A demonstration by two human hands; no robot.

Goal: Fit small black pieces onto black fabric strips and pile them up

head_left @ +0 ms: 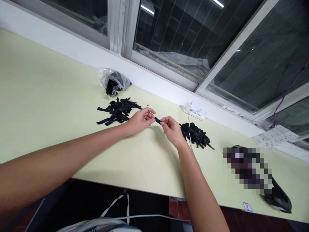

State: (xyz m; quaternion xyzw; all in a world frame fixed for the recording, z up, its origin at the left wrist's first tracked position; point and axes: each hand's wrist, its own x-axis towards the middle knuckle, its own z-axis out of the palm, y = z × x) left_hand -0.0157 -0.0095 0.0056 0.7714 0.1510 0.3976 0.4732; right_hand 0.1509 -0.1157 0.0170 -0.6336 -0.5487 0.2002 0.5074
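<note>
My left hand [141,120] and my right hand [172,130] meet over the pale yellow table [48,96], each pinching one end of a small black strip [157,120]. Their fingers are closed on it. Just behind my left hand lies a loose pile of black strips [118,111]. A second, tighter heap of black pieces [195,134] lies just right of my right hand.
A clear plastic bag of black parts [113,82] sits by the window sill. A white power strip [194,112] with a cable lies at the back edge. A dark object [277,196], partly blurred out, rests at the right. Windows run along the far side.
</note>
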